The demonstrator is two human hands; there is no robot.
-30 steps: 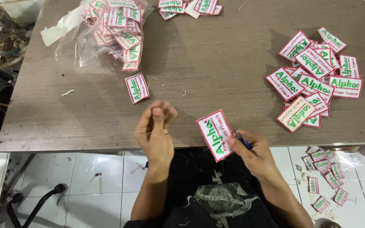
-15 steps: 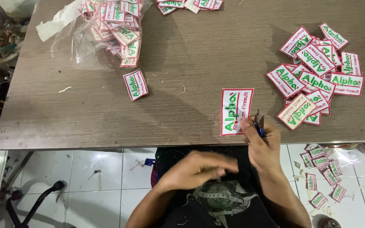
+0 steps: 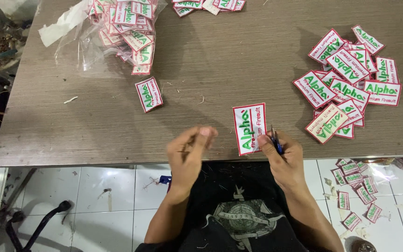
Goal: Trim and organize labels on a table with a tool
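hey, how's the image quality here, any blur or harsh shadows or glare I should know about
Head view: mostly sharp; the left hand is slightly motion-blurred at the fingertips, the right hand crisper. Light is even, with soft shadows under the hands on the wooden table. The clear plastic bag shows mild glare. The single patch near the table edge is well lit, and the edges show slight wide-angle distortion.

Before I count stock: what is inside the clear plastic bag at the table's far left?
The clear plastic bag holds white embroidered patches with red borders, spilling from its open end. Those lower in the heap are covered, so no count.
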